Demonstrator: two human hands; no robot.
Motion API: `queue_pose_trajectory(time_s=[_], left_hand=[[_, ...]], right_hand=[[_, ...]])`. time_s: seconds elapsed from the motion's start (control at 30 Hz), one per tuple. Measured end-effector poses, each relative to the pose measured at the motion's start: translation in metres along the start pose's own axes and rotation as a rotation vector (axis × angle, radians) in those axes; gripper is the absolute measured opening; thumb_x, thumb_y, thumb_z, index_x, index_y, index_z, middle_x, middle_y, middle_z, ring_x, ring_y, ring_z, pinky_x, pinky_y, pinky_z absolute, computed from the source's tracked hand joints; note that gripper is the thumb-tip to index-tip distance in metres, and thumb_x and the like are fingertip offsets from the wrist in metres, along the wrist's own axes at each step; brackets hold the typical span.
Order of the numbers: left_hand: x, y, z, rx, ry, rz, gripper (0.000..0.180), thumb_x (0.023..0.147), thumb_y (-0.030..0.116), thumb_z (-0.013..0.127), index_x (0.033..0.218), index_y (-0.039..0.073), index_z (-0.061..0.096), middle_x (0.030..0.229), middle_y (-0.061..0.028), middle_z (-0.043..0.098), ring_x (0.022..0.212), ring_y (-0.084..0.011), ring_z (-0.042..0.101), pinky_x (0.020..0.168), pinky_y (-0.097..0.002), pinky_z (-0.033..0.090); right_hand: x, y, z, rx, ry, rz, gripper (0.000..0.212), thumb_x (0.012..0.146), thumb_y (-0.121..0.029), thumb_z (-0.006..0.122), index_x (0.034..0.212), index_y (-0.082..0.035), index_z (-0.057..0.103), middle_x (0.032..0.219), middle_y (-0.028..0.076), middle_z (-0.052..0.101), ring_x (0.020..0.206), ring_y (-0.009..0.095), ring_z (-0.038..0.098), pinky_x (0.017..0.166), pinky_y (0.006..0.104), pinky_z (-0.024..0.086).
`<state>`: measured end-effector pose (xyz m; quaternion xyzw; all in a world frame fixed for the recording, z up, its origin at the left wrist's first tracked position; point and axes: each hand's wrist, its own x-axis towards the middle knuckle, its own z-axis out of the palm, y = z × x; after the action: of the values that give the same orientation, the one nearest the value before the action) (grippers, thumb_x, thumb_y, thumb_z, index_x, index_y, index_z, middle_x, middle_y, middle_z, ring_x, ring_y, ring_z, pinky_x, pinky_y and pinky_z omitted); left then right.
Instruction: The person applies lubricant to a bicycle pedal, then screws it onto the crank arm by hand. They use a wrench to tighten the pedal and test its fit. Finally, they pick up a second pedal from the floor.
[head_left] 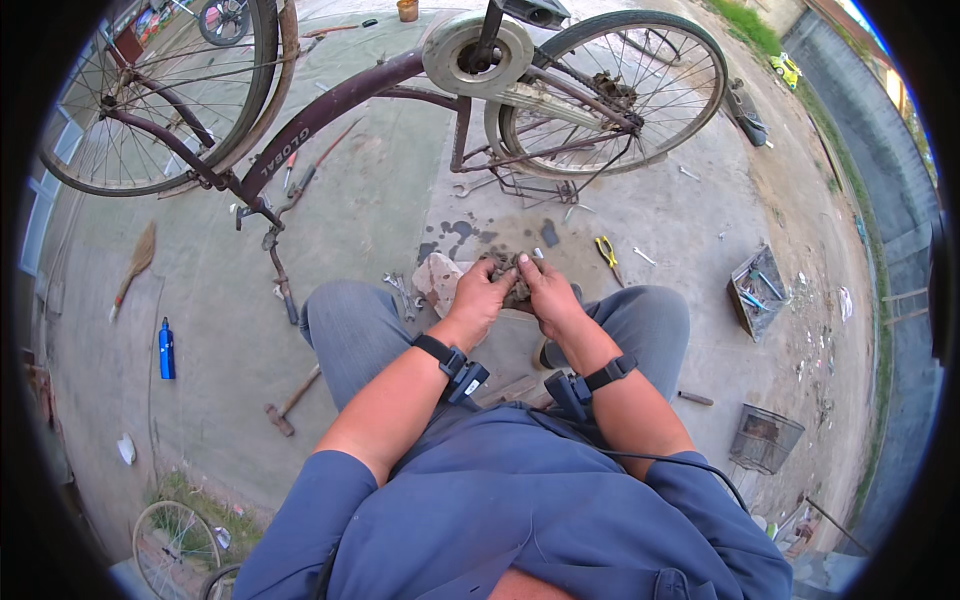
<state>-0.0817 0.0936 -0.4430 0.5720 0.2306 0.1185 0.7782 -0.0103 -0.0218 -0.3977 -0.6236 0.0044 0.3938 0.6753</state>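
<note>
Both hands meet in front of my knees around a dark, dirty, crumpled clump (516, 291); whether it is a rag or something else I cannot tell. My left hand (479, 299) grips its left side, thumb on top. From the other side my right hand (549, 297) pinches it, the thumb nearly touching the left one. A pale pinkish slab or cloth (436, 279) lies just beside and beneath the hands. Dark wet spots (461, 230) mark the concrete beyond. Past them stands an upside-down purple bicycle (340, 101), its rear wheel (613, 92) at the right.
Several wrenches (403, 297) lie by my left knee, yellow-handled pliers (609, 256) beyond the right. A hammer (289, 404), blue bottle (166, 349) and brush (137, 262) are at left. At right are a tool tray (757, 295), a wire basket (766, 439) and a wall (850, 110).
</note>
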Motion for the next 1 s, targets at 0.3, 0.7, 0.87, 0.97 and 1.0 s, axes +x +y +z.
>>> queue_pose_trajectory(time_s=[0.3,0.7,0.87,0.97,1.0], left_hand=[[0.004,0.003,-0.021,0.390,0.156,-0.198,0.032,0.093,0.033,0.070,0.088,0.001,0.067,0.072,-0.0041,0.061,0.065,-0.0106,0.052,0.055,-0.0288,0.040],[0.029,0.121,-0.081,-0.048,0.388,0.001,0.032,0.098,0.028,0.060,0.115,0.001,0.057,0.103,-0.0064,0.063,0.089,-0.0172,0.064,0.072,-0.0298,0.046],[0.041,0.154,-0.131,-0.228,0.473,0.142,0.028,0.097,0.027,0.062,0.111,0.003,0.058,0.100,-0.0057,0.063,0.089,-0.0174,0.065,0.072,-0.0305,0.046],[0.035,0.153,-0.168,-0.297,0.538,0.163,0.024,0.096,0.025,0.063,0.109,0.005,0.059,0.101,-0.0053,0.064,0.089,-0.0172,0.065,0.072,-0.0301,0.046],[0.032,0.150,-0.178,-0.312,0.570,0.155,0.023,0.096,0.024,0.064,0.108,0.005,0.059,0.101,-0.0051,0.064,0.089,-0.0170,0.065,0.072,-0.0298,0.046]], right_hand=[[0.044,-0.006,-0.001,-0.211,-0.157,-0.193,0.023,0.096,-0.009,0.064,0.115,0.004,0.063,0.100,0.007,0.069,0.087,0.013,0.063,0.076,0.0277,0.053],[0.114,-0.005,-0.056,-1.040,0.000,-0.388,0.029,0.083,-0.013,0.072,0.109,-0.003,0.067,0.099,0.015,0.072,0.091,0.027,0.069,0.081,0.0355,0.054],[0.153,0.014,-0.058,-1.397,-0.065,-0.352,0.032,0.077,-0.018,0.071,0.108,-0.008,0.070,0.099,0.019,0.071,0.094,0.037,0.068,0.082,0.0425,0.055],[0.179,0.030,-0.058,-1.490,-0.168,-0.238,0.031,0.077,-0.018,0.069,0.107,-0.009,0.070,0.099,0.018,0.071,0.094,0.036,0.068,0.082,0.0427,0.055],[0.187,0.037,-0.056,-1.514,-0.175,-0.208,0.031,0.076,-0.017,0.067,0.107,-0.011,0.071,0.100,0.018,0.072,0.095,0.036,0.068,0.083,0.0432,0.055]])
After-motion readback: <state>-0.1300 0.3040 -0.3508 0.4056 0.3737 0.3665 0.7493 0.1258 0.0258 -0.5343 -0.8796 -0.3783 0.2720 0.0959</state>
